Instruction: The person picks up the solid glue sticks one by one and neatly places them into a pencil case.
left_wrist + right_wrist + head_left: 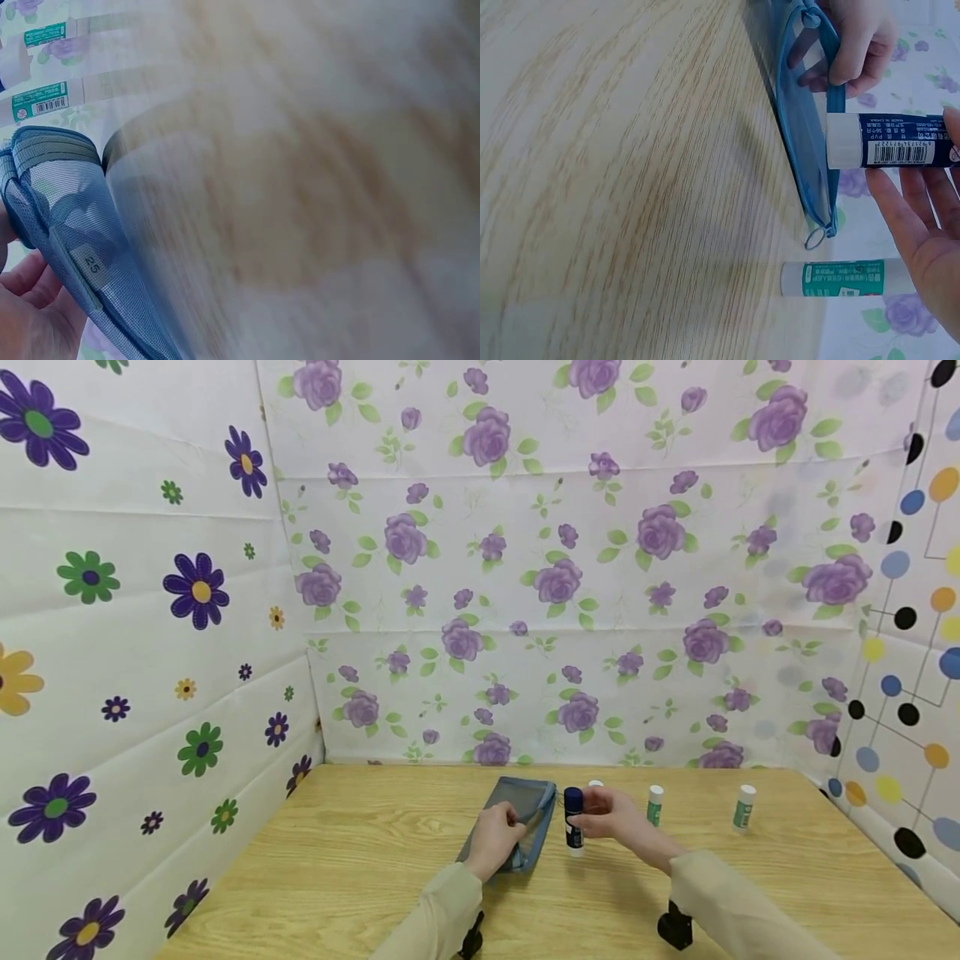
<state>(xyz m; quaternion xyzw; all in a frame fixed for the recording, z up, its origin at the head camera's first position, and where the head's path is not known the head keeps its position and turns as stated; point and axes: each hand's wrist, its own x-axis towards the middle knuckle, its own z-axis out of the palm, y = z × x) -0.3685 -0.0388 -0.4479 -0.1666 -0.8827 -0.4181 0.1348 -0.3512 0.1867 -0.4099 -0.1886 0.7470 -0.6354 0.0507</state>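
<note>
My right hand (pixel 611 818) holds a dark blue glue stick (pixel 573 818) upright between thumb and fingers, just to the right of a blue mesh zipper pouch (pixel 517 792). In the right wrist view the white end of the glue stick (pixel 844 141) overlaps the edge of the pouch's mouth. My left hand (pixel 495 841) pinches the top edge of the pouch, and the mouth gapes in the right wrist view. A small label reading 25 (pixel 91 265) shows on the mesh in the left wrist view.
Two green-and-white glue sticks stand to the right: a nearer glue stick (pixel 655 806), partly behind my right forearm, and a farther glue stick (pixel 745 808). Another white cap (pixel 595 783) peeks out behind my right hand. Flowered sheets (pixel 487 610) enclose the wooden table (pixel 337 860).
</note>
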